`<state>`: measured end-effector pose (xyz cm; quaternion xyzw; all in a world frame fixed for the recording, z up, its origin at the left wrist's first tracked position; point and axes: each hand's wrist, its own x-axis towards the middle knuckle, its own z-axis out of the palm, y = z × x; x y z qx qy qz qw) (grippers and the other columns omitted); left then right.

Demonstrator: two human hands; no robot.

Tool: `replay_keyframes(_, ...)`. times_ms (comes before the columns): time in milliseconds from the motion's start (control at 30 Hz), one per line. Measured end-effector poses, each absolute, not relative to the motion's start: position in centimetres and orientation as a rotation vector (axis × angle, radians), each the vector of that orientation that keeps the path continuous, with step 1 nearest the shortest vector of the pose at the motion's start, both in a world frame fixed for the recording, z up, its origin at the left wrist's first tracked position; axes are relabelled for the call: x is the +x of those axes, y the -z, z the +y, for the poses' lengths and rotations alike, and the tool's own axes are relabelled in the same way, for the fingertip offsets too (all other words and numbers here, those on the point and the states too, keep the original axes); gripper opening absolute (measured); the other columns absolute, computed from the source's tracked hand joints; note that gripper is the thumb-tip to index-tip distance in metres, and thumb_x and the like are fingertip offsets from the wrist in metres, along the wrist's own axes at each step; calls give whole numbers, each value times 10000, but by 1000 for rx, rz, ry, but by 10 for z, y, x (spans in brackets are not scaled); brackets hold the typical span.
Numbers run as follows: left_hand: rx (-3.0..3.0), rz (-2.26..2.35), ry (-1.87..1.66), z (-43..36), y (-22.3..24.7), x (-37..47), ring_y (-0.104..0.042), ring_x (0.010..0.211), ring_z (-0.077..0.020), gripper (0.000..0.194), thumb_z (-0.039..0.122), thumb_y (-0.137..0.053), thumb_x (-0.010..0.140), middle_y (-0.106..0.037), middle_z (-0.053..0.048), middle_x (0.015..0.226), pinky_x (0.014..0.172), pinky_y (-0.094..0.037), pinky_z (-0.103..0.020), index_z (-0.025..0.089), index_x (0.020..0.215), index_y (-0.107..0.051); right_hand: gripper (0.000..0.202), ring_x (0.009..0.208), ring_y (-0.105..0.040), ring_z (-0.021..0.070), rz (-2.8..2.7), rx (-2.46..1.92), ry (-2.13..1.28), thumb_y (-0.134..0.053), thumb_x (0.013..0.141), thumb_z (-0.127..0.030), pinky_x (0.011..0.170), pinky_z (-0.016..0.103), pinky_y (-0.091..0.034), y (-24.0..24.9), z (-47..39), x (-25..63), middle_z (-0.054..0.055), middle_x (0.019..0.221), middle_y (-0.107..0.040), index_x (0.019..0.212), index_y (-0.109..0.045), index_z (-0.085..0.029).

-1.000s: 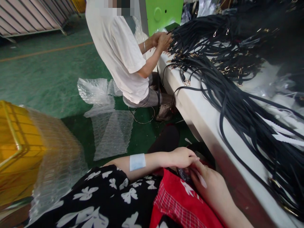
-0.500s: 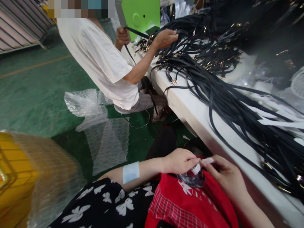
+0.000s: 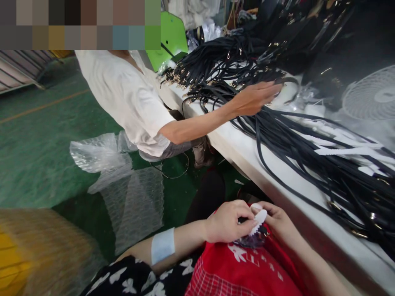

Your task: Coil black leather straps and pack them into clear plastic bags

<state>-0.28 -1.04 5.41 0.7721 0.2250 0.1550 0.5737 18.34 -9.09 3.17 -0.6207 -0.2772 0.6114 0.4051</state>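
Note:
My left hand (image 3: 226, 222) pinches a small white toothed strip (image 3: 258, 222) over my lap. Close on its right, my right hand (image 3: 279, 220) has its thumb and fingers closed at the strip's upper end, where a white rounded piece shows. Under both hands a dark item in clear plastic (image 3: 251, 240) rests on my red apron (image 3: 237, 269). A light blue patch (image 3: 163, 245) is on my left forearm. To the right, long black straps (image 3: 296, 144) with gold-coloured clips lie on the white table (image 3: 237, 137).
A person in a white shirt (image 3: 123, 94) sits ahead, one arm stretched over the straps. Clear bubble wrap (image 3: 132, 205) lies on the green floor. A wrapped yellow crate (image 3: 15, 255) stands at lower left. A white fan (image 3: 370, 94) is at right.
The view has shifted slightly. The other person's hand has moved right over the straps. My hands have changed their hold, and more of the white strip shows between them.

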Motion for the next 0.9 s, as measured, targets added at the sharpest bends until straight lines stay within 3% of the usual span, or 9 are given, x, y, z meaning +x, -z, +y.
replay_keyframes(133,1772,704,-306,-6,-47,3,-626,853,-140,225,336,-598,889,-675,-53,957,772,-474,-211,178,890,-758,366,719,-672,210,-803,-1662,-1275,-813,703,-510,675,288,-543,-44,-94,179,74,788,-753,800,-768,-159)
replay_keyframes(333,1621,845,-181,-4,-40,17,-488,555,-101,507,534,-505,922,-582,7,567,517,-321,-225,127,734,-742,418,762,-737,250,-1117,-1832,-948,-601,880,-549,676,324,-608,-37,-100,181,103,865,-787,919,-785,-176)
replay_keyframes(467,1673,859,-94,-2,-41,25,-495,550,-108,431,437,-536,892,-572,4,515,512,-304,-233,124,678,-740,300,827,-745,218,-1679,-1885,-439,-523,967,-372,734,292,-593,-38,-104,182,83,937,-787,1025,-758,-196)
replay_keyframes(633,1775,885,-126,1,-43,39,-529,566,-122,328,309,-539,837,-636,-31,548,531,-319,-246,129,663,-751,281,694,-714,177,-2135,-1830,85,-492,958,-200,635,263,-539,-48,-104,187,73,836,-765,1098,-732,-153)
replay_keyframes(767,1808,922,-52,4,-45,43,-489,531,-119,335,333,-567,816,-608,-33,510,524,-292,-264,137,594,-723,292,727,-723,177,-2098,-1787,-74,-501,951,-226,664,257,-556,-49,-103,193,81,864,-772,1128,-727,-171)
replay_keyframes(900,1739,968,-89,8,-47,38,-379,483,-98,433,432,-583,835,-420,27,426,513,-240,-276,149,508,-616,319,721,-701,189,-1603,-1923,-558,-482,977,-385,651,282,-560,-48,-97,190,56,854,-751,1083,-709,-188)
